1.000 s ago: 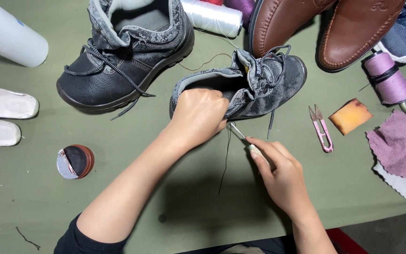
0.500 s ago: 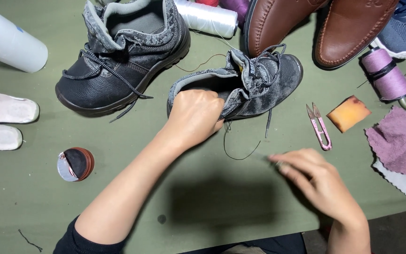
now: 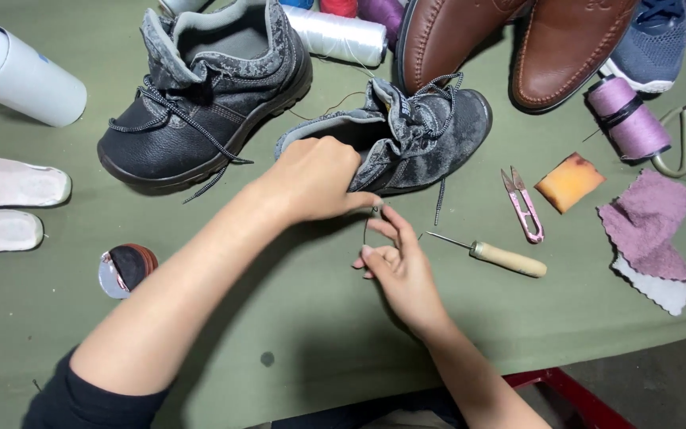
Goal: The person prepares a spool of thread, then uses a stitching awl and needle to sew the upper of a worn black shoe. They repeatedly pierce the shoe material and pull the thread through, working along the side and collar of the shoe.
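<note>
Left hand [image 3: 315,179]: closed on the side of the grey boot [image 3: 406,131], fingers curled over its collar, thumb tip down at the sole edge; pressing the boot onto the worktop [image 3: 295,318]
Right hand [image 3: 398,266]: just below the left hand, fingertips pinched narrow on a thin dark thread [image 3: 365,232]; thread looping from the pinch up to the boot's sole edge beside the left thumb
Grey boot: on its side directly under the left hand, toe pointing away to the right, laces loose
Awl [image 3: 495,254]: wooden handle, lying free on the worktop just right of the right hand, metal tip toward it; touched by neither hand
Pink snips [image 3: 524,205]: beyond the awl, farther right
Orange block [image 3: 569,182]: right of the snips
Black boot [image 3: 208,95]: upright, above and left of the left hand
Brown shoes [image 3: 510,40]: beyond the grey boot
Purple spool [image 3: 629,119]: far right of both hands
Round tin [image 3: 125,268]: left of the left forearm
</note>
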